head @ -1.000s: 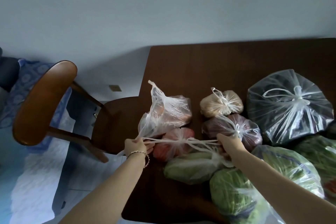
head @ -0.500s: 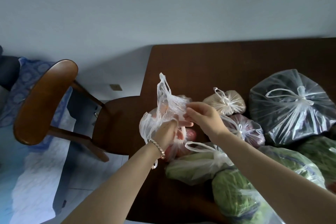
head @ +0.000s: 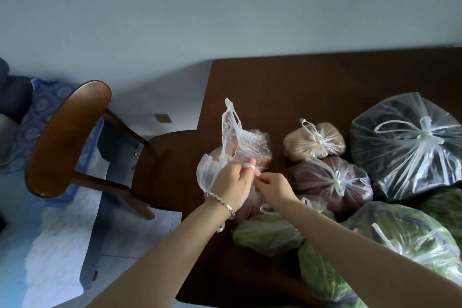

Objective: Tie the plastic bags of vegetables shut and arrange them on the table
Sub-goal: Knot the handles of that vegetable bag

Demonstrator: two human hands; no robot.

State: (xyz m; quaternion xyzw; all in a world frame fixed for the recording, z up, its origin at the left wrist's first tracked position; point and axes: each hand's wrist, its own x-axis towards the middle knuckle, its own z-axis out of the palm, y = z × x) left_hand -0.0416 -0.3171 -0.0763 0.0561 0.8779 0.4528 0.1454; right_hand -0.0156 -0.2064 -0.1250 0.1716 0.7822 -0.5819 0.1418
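Observation:
An untied clear bag (head: 246, 147) of reddish vegetables stands near the left edge of the dark wooden table (head: 312, 87), one handle sticking up. My left hand (head: 233, 184) grips its other handle, which is looped around my fingers. My right hand (head: 273, 186) pinches the plastic close beside it. Under both hands lies a bag of red vegetables (head: 250, 205), mostly hidden. Tied bags sit to the right: a beige one (head: 316, 141), a purple one (head: 330, 182) and a large dark one (head: 410, 147).
Bags of green leafy vegetables (head: 400, 242) and a pale green bag (head: 267, 235) crowd the table's near right. A wooden chair (head: 67, 137) stands left of the table, its seat touching the table edge. A blue patterned cloth lies on the floor behind it.
A second ago my hands pulled the red bag's handles apart, tightening its knot. They then rose to the untied clear bag, and now hold its handle lower, close together.

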